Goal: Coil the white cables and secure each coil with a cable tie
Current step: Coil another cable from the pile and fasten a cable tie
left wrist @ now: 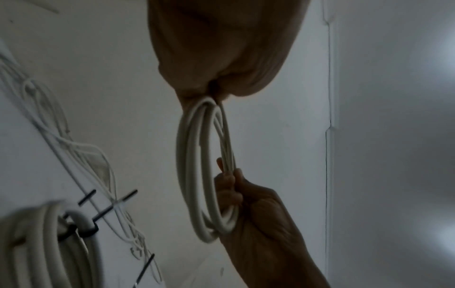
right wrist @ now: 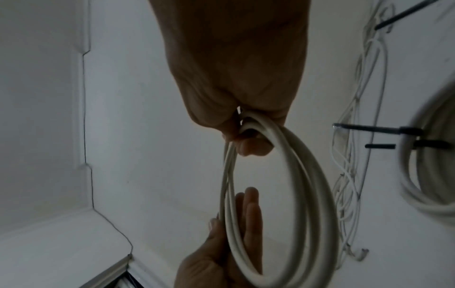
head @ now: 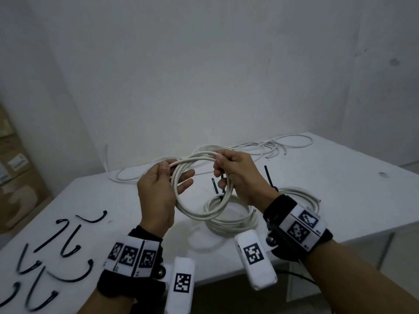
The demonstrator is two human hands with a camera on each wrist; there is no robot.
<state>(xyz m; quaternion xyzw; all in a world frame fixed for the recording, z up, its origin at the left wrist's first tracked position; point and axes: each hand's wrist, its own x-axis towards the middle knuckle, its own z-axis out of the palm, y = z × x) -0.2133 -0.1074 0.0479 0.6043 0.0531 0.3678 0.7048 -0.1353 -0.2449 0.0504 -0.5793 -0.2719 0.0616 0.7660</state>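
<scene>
Two finished coils (head: 231, 214) lie tied on the worktop (head: 340, 177). We hold a third coil (head: 197, 191) in the air: left hand (head: 156, 193) pinching one side, right hand (head: 240, 177) gripping the other. Loose cables (head: 272, 145) and spare black ties (head: 56, 252) remain.

Bare forearms, no sleeves. Black strap (head: 133, 284) around left wrist, white band of square black-and-white markers (head: 132, 256) across it. Same on right wrist (head: 299, 225). White marker-tagged camera block (head: 256, 257) at each wrist, toward 6 o'clock; silver screws beside.
</scene>
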